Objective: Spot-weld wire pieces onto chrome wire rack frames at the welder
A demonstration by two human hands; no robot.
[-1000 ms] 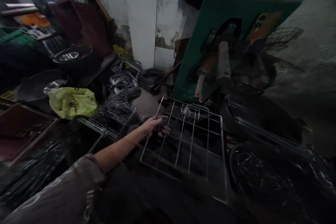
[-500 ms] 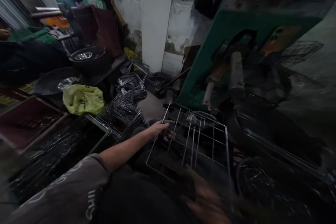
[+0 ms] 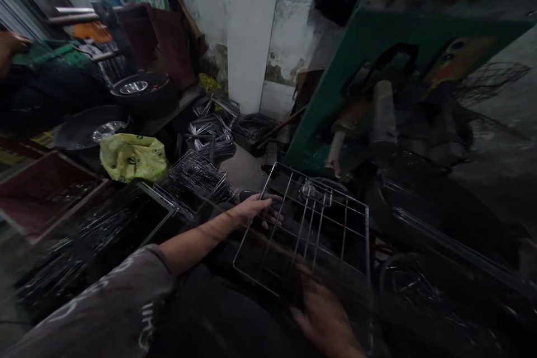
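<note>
My left hand [image 3: 262, 210] is closed on the left edge of a rectangular wire rack [image 3: 310, 222], its thumb over the outer wire and its fingers beneath. The rack lies tilted in front of me, with a few cross wires running both ways. My right hand [image 3: 323, 310] is at the rack's near side, dark and smeared by motion, so its grip is unclear. A faint thin streak, perhaps a wire, slants across my left forearm and the rack near the right fingertips. Behind the rack's far edge stands a green machine [image 3: 321, 106] with thick metal arms [image 3: 384, 114].
Stacked wire frames [image 3: 212, 134] lie on the floor ahead, with more wire racks [image 3: 195, 176] nearer. At left are a yellow-green bag [image 3: 132, 158], a dark red crate [image 3: 44, 193] and black basins [image 3: 142, 98]. Another person's hand [image 3: 12, 47] shows at the far left edge.
The rack has shifted slightly right in view, with my left hand still on it. My right hand has moved a little up along its near side. A thin slanting streak now shows over my forearm.
</note>
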